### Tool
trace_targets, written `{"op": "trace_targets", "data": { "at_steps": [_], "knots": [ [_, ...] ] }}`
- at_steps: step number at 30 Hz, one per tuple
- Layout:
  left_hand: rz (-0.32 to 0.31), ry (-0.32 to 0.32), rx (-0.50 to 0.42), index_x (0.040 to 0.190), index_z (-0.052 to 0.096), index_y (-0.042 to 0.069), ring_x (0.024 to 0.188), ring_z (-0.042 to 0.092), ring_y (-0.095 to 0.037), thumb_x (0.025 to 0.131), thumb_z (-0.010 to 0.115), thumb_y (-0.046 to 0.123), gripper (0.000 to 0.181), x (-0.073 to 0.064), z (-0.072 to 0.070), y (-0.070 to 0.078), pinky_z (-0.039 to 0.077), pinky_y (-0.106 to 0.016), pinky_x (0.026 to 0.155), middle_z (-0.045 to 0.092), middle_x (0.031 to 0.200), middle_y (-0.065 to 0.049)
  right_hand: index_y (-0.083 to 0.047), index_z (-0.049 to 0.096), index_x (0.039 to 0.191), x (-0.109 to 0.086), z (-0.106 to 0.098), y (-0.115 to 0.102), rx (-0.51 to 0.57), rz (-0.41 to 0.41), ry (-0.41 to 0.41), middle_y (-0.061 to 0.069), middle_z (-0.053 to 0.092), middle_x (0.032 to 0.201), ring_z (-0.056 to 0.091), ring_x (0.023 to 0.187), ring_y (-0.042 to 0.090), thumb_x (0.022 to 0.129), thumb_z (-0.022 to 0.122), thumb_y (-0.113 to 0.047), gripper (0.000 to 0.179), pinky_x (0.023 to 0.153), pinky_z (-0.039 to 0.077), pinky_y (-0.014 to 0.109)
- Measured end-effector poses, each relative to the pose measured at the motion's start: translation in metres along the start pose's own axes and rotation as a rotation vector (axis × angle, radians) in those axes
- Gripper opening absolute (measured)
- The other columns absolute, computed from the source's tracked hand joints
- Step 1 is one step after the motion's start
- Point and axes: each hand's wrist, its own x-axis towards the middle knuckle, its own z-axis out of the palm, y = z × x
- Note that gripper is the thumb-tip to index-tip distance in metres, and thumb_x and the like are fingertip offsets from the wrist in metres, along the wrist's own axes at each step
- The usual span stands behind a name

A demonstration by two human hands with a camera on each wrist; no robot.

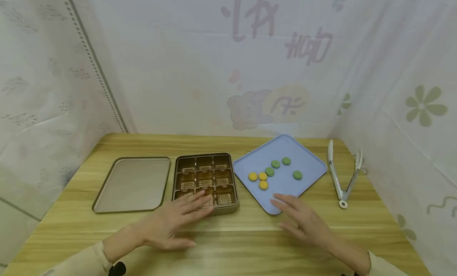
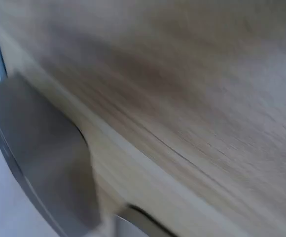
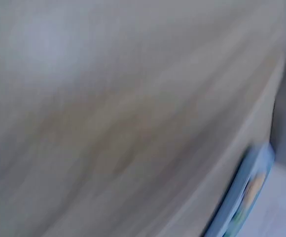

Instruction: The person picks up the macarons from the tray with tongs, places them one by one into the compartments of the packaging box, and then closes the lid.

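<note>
My left hand (image 1: 175, 220) is spread with fingers straight, over the front left of a square brown metal tin (image 1: 233, 205) with a divided insert. Its fingers cover part of the front row of compartments; whether they touch the tin I cannot tell. My right hand (image 1: 303, 220) is held with loosely extended fingers by the front corner of a blue tray (image 1: 305, 159), holding nothing. On the tray lie three yellow macaron-like rounds (image 1: 263, 185) and several green ones (image 1: 286, 161). The left wrist view shows the tin's side (image 2: 44, 148); the blurred right wrist view shows the tray's edge (image 3: 232, 197).
A flat tin lid (image 1: 133, 184) lies left of the tin. Metal tongs (image 1: 343, 204) with pale tips lie spread right of the tray, near the table's right edge. Printed cloth (image 1: 171, 77) hangs behind and at both sides of the wooden table (image 1: 228, 248).
</note>
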Motion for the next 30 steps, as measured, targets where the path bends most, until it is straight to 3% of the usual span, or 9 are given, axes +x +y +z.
{"op": "trace_targets", "data": {
  "at_steps": [3,5,7,10,13,15,18,23,30],
  "knots": [
    [-0.251,0.069,-0.106,0.149,0.028,0.010,0.141,0.025,-0.029,0.088,0.061,0.042,0.076,-0.010,0.001,-0.016,0.030,-0.048,0.111,0.021,0.156,-0.007,0.004,0.059,0.122,-0.010,-0.013,0.031,-0.013,0.287,0.127,0.021,0.059,0.118,0.055,0.109,0.031,0.088,0.067,-0.018,0.042,0.100,0.040,0.015],
    [-0.419,0.121,-0.182,0.150,0.025,0.011,0.142,0.024,-0.028,0.090,0.062,0.034,0.074,-0.016,0.003,-0.026,0.033,-0.053,0.107,0.019,0.157,-0.005,0.010,0.056,0.121,-0.018,-0.024,0.053,-0.041,0.485,0.179,0.027,0.058,0.114,0.053,0.104,0.038,0.082,0.071,-0.006,0.045,0.094,0.043,0.028],
    [-0.551,0.191,-0.260,0.150,0.024,0.009,0.141,0.024,-0.030,0.091,0.062,0.025,0.072,-0.021,0.006,-0.035,0.032,-0.049,0.109,0.021,0.156,-0.008,0.015,0.050,0.123,-0.027,-0.037,0.074,-0.080,0.687,0.188,0.033,0.056,0.109,0.052,0.095,0.044,0.080,0.071,-0.002,0.050,0.085,0.044,0.042],
    [-0.685,0.282,-0.329,0.150,0.023,0.006,0.139,0.026,-0.036,0.093,0.060,0.020,0.069,-0.026,0.013,-0.045,0.023,-0.028,0.116,0.024,0.154,-0.016,0.021,0.038,0.129,-0.040,-0.055,0.099,-0.120,0.957,0.106,0.043,0.048,0.111,0.047,0.093,0.053,0.088,0.065,-0.014,0.060,0.079,0.042,0.059],
    [-0.790,0.355,-0.395,0.148,0.024,0.001,0.137,0.026,-0.043,0.095,0.057,0.020,0.065,-0.028,0.021,-0.052,0.020,-0.027,0.116,0.024,0.151,-0.023,0.023,0.024,0.135,-0.051,-0.066,0.117,-0.143,1.162,-0.039,0.049,0.037,0.120,0.039,0.105,0.061,0.092,0.060,-0.034,0.080,0.085,0.038,0.068],
    [-0.853,0.393,-0.443,0.148,0.024,-0.001,0.136,0.026,-0.044,0.097,0.055,0.020,0.063,-0.027,0.026,-0.054,0.024,-0.039,0.114,0.024,0.150,-0.026,0.023,0.020,0.137,-0.056,-0.069,0.124,-0.143,1.251,-0.109,0.051,0.029,0.127,0.028,0.116,0.064,0.090,0.059,-0.043,0.090,0.092,0.032,0.071],
    [-0.930,0.415,-0.517,0.146,0.023,-0.005,0.137,0.023,-0.044,0.098,0.051,0.022,0.062,-0.023,0.032,-0.057,0.023,-0.054,0.112,0.022,0.150,-0.027,0.023,0.017,0.138,-0.060,-0.070,0.130,-0.159,1.342,-0.184,0.052,0.027,0.126,0.026,0.116,0.064,0.088,0.058,-0.051,0.098,0.091,0.032,0.070],
    [-1.000,0.416,-0.596,0.146,0.022,-0.007,0.139,0.020,-0.043,0.101,0.045,0.026,0.060,-0.015,0.040,-0.059,0.019,-0.054,0.114,0.020,0.151,-0.026,0.023,0.018,0.135,-0.060,-0.070,0.135,-0.172,1.407,-0.245,0.053,0.026,0.123,0.026,0.112,0.064,0.086,0.057,-0.056,0.100,0.088,0.034,0.069],
    [-1.016,0.432,-0.599,0.146,0.023,-0.005,0.139,0.022,-0.041,0.102,0.041,0.023,0.055,-0.010,0.046,-0.058,0.020,-0.053,0.114,0.023,0.151,-0.024,0.025,0.026,0.124,-0.062,-0.074,0.142,-0.147,1.446,-0.264,0.049,0.038,0.109,0.040,0.100,0.057,0.086,0.059,-0.054,0.094,0.077,0.043,0.060]
  ]
}}
